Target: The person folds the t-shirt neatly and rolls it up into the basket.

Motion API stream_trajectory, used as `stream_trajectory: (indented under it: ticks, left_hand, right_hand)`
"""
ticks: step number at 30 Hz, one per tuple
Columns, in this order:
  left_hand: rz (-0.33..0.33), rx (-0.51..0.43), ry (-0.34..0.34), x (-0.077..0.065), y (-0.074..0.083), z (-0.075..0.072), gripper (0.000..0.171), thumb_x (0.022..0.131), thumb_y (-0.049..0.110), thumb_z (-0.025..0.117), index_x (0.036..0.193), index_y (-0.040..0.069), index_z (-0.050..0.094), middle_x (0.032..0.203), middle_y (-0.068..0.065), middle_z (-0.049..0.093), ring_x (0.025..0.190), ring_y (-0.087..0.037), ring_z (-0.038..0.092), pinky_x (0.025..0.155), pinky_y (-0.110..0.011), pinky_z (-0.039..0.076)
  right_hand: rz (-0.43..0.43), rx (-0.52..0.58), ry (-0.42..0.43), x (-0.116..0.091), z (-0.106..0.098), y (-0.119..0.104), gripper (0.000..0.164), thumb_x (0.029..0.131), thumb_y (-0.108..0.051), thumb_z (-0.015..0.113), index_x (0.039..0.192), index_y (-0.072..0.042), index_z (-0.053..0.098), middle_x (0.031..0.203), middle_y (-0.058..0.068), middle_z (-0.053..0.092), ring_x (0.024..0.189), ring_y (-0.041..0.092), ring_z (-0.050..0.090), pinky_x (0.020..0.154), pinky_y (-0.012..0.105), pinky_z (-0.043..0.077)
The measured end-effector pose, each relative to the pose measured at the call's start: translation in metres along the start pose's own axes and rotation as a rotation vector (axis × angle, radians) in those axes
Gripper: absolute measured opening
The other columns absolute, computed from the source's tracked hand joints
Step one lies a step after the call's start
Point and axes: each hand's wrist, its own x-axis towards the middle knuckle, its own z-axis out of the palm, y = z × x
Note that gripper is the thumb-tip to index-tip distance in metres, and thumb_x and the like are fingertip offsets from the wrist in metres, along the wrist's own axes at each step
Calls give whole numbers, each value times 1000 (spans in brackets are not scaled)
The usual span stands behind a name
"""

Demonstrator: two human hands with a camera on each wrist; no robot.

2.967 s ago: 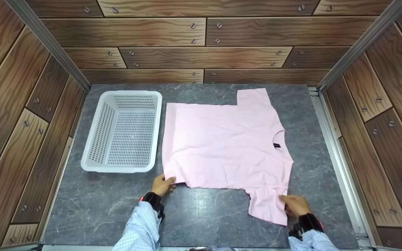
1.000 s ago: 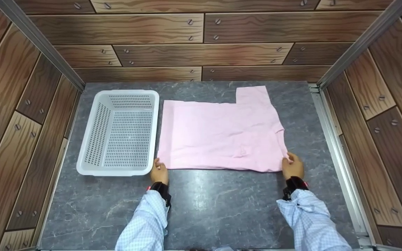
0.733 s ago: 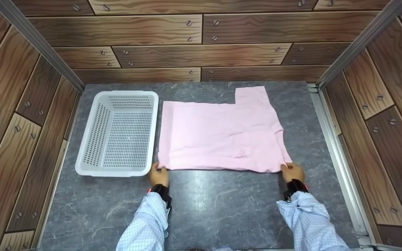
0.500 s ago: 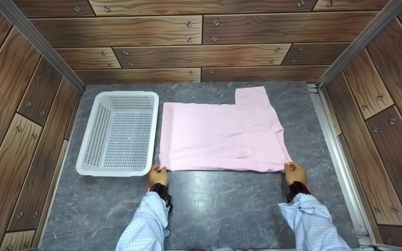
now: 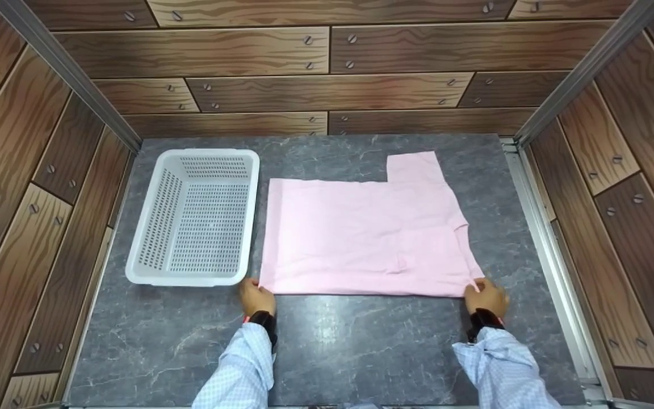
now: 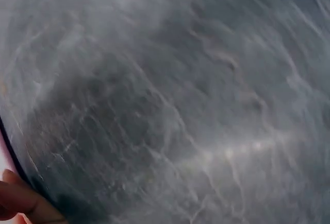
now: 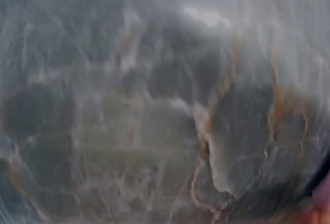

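Note:
A pink T-shirt (image 5: 355,233) lies on the grey marbled tabletop, its near side folded under or over into a straight edge. One short sleeve sticks out at the far right, and the neckline faces right. My left hand (image 5: 258,298) pinches the near left corner at the hem. At the near right corner, by the shoulder, my right hand (image 5: 487,298) pinches the cloth. In the left wrist view, fingers (image 6: 26,203) show at the lower left beside a sliver of pink. The right wrist view is mostly tabletop, with a blurred fingertip (image 7: 314,214) in the lower right corner.
A white perforated plastic basket (image 5: 252,227) stands left of the shirt, close to its hem and to my left hand. Wood-patterned walls enclose the table (image 5: 327,363) at the back and both sides, with a metal rail (image 5: 554,272) along the right edge.
Three seconds ago the shirt lay flat with its near sleeve toward me. The near side has since been folded inward. In the last half second both hands drew the shirt slightly toward me.

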Motion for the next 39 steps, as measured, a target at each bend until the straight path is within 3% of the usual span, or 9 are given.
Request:
stream_trajectory:
  ticks: [3, 6, 9, 11, 13, 16, 19, 28, 39]
  left_hand:
    - [68, 130, 18, -4, 6, 4, 30, 90, 14, 58, 115, -3, 56, 117, -29, 53, 111, -48, 50, 96, -55, 39]
    - [223, 280, -9, -11, 13, 11, 54, 89, 32, 63, 134, 5, 52, 140, -28, 44, 130, -48, 38, 104, -58, 33]
    - [460, 401, -120, -15, 15, 23, 70, 87, 45, 63, 147, 15, 44, 157, -22, 29, 144, -48, 22, 113, -61, 22]
    - [603, 477, -197, -15, 13, 32, 75, 86, 54, 61, 150, 20, 40, 161, -19, 24, 147, -48, 17, 116, -61, 19]
    - [687, 548, -272, -14, 9, 39, 78, 85, 61, 57, 152, 26, 36, 162, -16, 21, 148, -47, 15, 117, -60, 18]
    - [718, 650, -352, -16, 0, 45, 81, 84, 68, 54, 153, 31, 33, 163, -13, 21, 150, -43, 16, 118, -60, 17]
    - [718, 712, -379, -21, -9, 42, 83, 82, 71, 53, 153, 32, 32, 163, -11, 22, 150, -42, 17, 117, -62, 16]
    - [785, 619, -322, -42, -31, 23, 84, 80, 69, 58, 150, 27, 40, 160, -16, 29, 146, -46, 23, 114, -66, 17]
    - [839, 642, -244, -65, -53, 16, 82, 81, 73, 54, 149, 28, 41, 158, -15, 33, 144, -45, 28, 112, -66, 22]
  right_hand:
    - [-103, -61, 55, 3, 13, -5, 53, 86, -30, 62, 133, -8, 53, 136, 31, 44, 129, 51, 34, 103, 62, 28]
    - [-322, -161, 23, 6, 30, -14, 69, 83, -36, 69, 143, -12, 45, 150, 32, 30, 140, 55, 21, 106, 70, 22]
    - [-499, -246, -103, 5, 48, -23, 76, 84, -44, 68, 149, -18, 38, 158, 31, 16, 144, 58, 5, 108, 74, 12]
    - [-546, -280, -178, 2, 60, -29, 79, 85, -50, 66, 152, -23, 34, 161, 29, 10, 145, 58, -1, 111, 73, 6]
    - [-544, -285, -248, -3, 68, -34, 79, 86, -54, 63, 153, -27, 31, 162, 27, 6, 145, 57, -5, 111, 73, 2]
    - [-508, -293, -308, -12, 75, -35, 79, 88, -62, 56, 154, -32, 27, 164, 23, 2, 147, 54, -6, 112, 73, -2]
    - [-480, -305, -333, -22, 79, -31, 79, 89, -66, 51, 155, -34, 24, 165, 19, -2, 148, 50, -8, 111, 73, -5]
    - [-522, -292, -269, -46, 78, -15, 77, 89, -65, 53, 155, -33, 27, 165, 17, 2, 149, 48, -5, 112, 72, -6]
    - [-541, -267, -220, -73, 77, 8, 77, 87, -66, 54, 153, -34, 31, 165, 18, 8, 149, 49, -1, 112, 72, -3]
